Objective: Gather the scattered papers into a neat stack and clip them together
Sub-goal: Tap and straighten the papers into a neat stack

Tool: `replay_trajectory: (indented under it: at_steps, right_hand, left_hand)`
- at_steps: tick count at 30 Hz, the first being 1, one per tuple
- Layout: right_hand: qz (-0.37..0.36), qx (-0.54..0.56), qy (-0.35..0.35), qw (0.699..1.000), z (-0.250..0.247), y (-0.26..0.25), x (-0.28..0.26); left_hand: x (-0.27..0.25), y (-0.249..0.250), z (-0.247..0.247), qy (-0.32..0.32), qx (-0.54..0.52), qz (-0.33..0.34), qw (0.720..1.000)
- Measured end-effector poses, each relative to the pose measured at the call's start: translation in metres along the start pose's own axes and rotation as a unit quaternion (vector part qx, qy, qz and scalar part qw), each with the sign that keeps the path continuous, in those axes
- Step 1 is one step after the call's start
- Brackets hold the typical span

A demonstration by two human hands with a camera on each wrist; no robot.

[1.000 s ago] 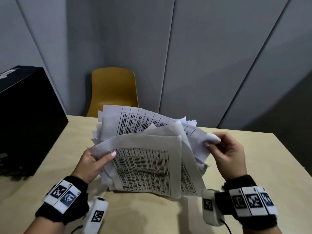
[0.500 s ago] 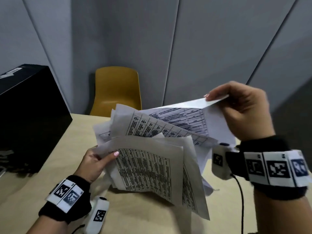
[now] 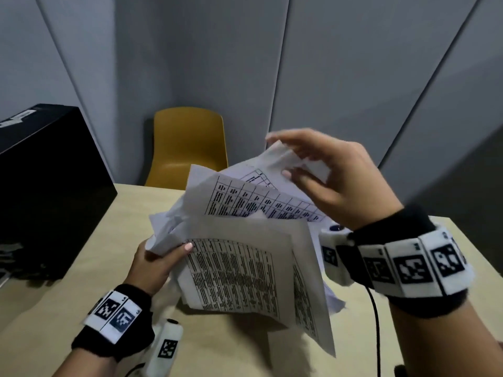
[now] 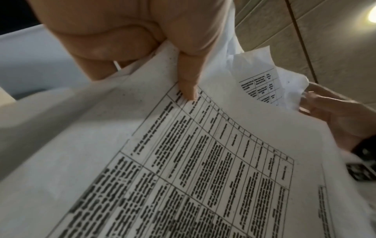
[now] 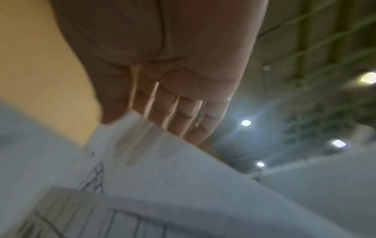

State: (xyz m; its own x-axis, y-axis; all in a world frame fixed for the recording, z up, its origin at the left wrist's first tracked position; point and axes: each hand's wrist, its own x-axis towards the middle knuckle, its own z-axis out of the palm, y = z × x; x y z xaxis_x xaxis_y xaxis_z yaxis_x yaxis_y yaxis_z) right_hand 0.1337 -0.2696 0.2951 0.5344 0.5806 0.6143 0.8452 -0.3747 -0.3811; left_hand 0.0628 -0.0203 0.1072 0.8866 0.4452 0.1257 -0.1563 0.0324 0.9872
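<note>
The papers sit mid-frame, a loose, uneven bundle of printed tables held up above the table, sheets fanned at different angles. The left hand grips the bundle at its left edge, thumb pressed across the front sheet, fingers curled behind; the left wrist view shows that thumb on the table print. The right hand, upper right of centre, holds the top corner of a back sheet between thumb and nearly straight fingers. Lower corners of the front sheets hang down toward the table. Behind the table, upper centre, stands a yellow chair; a black box fills the left side.
</note>
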Motion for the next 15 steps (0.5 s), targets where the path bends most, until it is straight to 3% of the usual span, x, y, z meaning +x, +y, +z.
replay_trajectory:
  at_steps: [2, 4, 6, 8, 11, 15]
  right_hand:
    - [0.031, 0.071, 0.065, 0.995, -0.001, 0.014, -0.026]
    - [0.120, 0.142, 0.112, 0.976, 0.011, 0.031, -0.066]
    - [0.242, 0.211, 0.079, 0.944, 0.034, 0.046, -0.111]
    - [0.318, 0.245, 0.003, 0.916, 0.056, 0.059, -0.140]
    - [0.351, 0.263, -0.044, 0.897, 0.076, 0.075, -0.148]
    - [0.365, 0.331, 0.003, 0.870, 0.081, 0.110, -0.132]
  left_hand:
    - [0.001, -0.001, 0.001, 0.008, -0.006, -0.009, 1.000]
    - [0.000, 0.002, 0.003, 0.017, -0.002, -0.014, 1.000]
    - [-0.002, 0.007, 0.005, 0.011, 0.000, -0.023, 1.000]
    - [-0.001, 0.006, 0.004, -0.003, 0.006, -0.025, 1.000]
    - [-0.001, 0.008, 0.000, -0.026, -0.016, -0.038, 0.999]
    - [-0.001, 0.009, -0.005, -0.075, -0.040, -0.039, 0.996]
